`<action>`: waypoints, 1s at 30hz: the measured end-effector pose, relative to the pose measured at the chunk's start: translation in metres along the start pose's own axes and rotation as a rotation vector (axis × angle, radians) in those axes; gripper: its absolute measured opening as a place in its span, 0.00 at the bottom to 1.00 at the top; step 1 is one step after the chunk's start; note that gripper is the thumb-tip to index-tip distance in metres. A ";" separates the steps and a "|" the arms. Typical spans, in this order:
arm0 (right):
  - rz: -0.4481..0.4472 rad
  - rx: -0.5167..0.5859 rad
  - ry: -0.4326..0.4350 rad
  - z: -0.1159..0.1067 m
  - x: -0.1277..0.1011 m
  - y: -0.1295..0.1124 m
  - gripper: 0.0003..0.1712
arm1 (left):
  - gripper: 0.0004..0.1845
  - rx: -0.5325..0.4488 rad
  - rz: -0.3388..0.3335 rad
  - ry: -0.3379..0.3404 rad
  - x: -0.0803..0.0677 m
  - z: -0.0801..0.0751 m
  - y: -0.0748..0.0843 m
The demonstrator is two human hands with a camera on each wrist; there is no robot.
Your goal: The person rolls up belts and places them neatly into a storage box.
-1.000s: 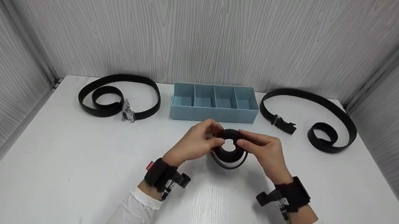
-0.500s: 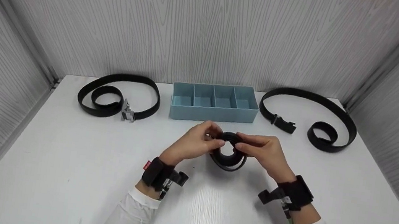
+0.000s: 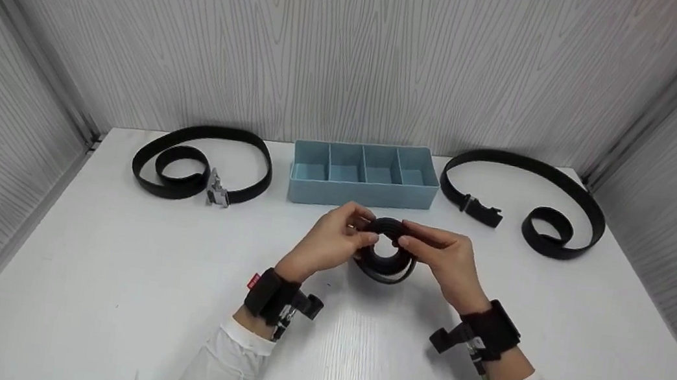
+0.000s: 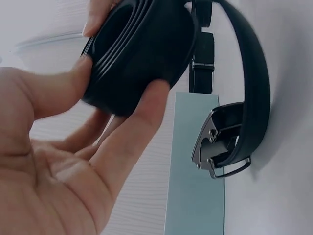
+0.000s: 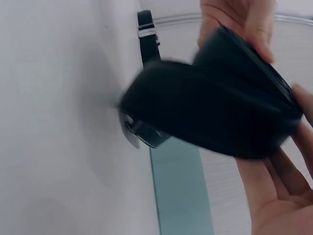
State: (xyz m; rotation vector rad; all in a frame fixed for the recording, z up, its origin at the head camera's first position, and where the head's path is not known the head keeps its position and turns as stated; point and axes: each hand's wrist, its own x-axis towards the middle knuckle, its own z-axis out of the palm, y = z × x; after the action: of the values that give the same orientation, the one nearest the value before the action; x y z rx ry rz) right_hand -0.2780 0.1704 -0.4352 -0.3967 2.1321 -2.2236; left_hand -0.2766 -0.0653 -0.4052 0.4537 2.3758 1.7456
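Observation:
A black belt (image 3: 382, 266) is wound into a tight multi-layer coil between my two hands, with a looser outer loop hanging on its near side. My left hand (image 3: 325, 244) pinches the coil's left side between thumb and fingers. On the right side, my right hand (image 3: 448, 260) pinches it the same way. In the left wrist view, the belt's metal buckle (image 4: 222, 142) dangles at the end of the loose strap, apart from the coil (image 4: 146, 54). The right wrist view shows the outer loop (image 5: 195, 105), somewhat blurred, standing off from the coil.
Behind the hands sits a blue-grey box (image 3: 363, 192) with several compartments. A partly curled black belt with a silver buckle (image 3: 219, 190) lies at left. Another black belt (image 3: 590, 213) curves across the right rear. All rest on a white table (image 3: 135, 294) walled at back and sides.
The coil dipped slightly toward me, then rose back. Its outer loop now hangs a little closer to the coil, and my right hand has shifted slightly left.

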 end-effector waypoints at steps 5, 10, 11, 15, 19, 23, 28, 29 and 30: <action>-0.020 0.035 0.031 0.003 -0.001 0.003 0.24 | 0.18 -0.060 -0.011 0.054 0.002 -0.002 0.000; 0.035 0.040 -0.039 -0.004 0.000 -0.003 0.25 | 0.18 -0.049 -0.015 -0.040 0.000 -0.005 0.002; 0.050 0.034 -0.062 -0.006 0.000 -0.004 0.25 | 0.18 -0.048 -0.014 -0.064 -0.001 -0.006 0.002; 0.107 -0.031 -0.157 -0.013 0.002 -0.008 0.26 | 0.17 0.000 -0.001 -0.159 -0.004 -0.008 0.004; 0.136 -0.076 -0.189 -0.016 0.002 -0.008 0.26 | 0.17 0.048 0.007 -0.197 -0.005 -0.009 0.003; 0.107 -0.050 -0.135 -0.013 0.002 -0.007 0.28 | 0.18 0.032 0.007 -0.133 -0.004 -0.005 0.002; 0.051 0.037 -0.020 -0.006 0.002 -0.004 0.27 | 0.20 -0.020 0.030 -0.017 -0.001 -0.001 0.001; 0.045 0.051 -0.010 -0.005 0.002 -0.004 0.27 | 0.20 -0.032 0.034 0.004 -0.001 -0.001 0.000; 0.043 0.063 -0.004 -0.004 0.002 -0.003 0.27 | 0.20 -0.045 0.035 0.021 0.000 -0.001 0.000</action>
State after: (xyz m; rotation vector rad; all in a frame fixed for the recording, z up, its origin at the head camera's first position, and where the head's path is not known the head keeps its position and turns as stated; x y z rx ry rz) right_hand -0.2802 0.1738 -0.4322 -0.3484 2.0426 -2.2576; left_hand -0.2765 -0.0661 -0.4047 0.4765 2.3509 1.8236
